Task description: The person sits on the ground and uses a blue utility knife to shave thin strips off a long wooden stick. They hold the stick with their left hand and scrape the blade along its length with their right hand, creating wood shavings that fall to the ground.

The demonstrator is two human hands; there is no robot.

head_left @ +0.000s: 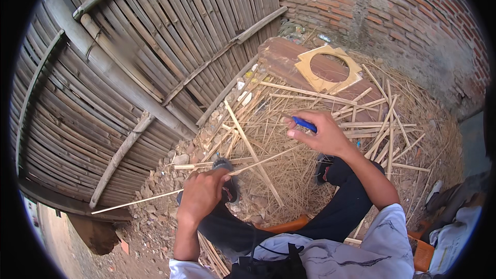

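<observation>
My left hand [203,194] is closed around a long, thin bamboo strip [139,201]. One end of the strip points out to the lower left, and the other slants up toward my right hand [324,133]. That hand grips a small blue-handled tool [305,124], whose short tip sticks out to the left; its kind is hard to make out. The strip's far end lies just below and left of my right fingers, apart from the tool. Beneath my hands, between my feet, is a heap of thin bamboo shavings [281,175].
Split bamboo strips [385,134] lie scattered at the right, with one longer strip [253,153] crossing the shavings. A yellowish board with a round hole [305,71] rests on a brown sheet [279,54]. A bamboo fence [155,36] and a brick wall [325,0] enclose the spot.
</observation>
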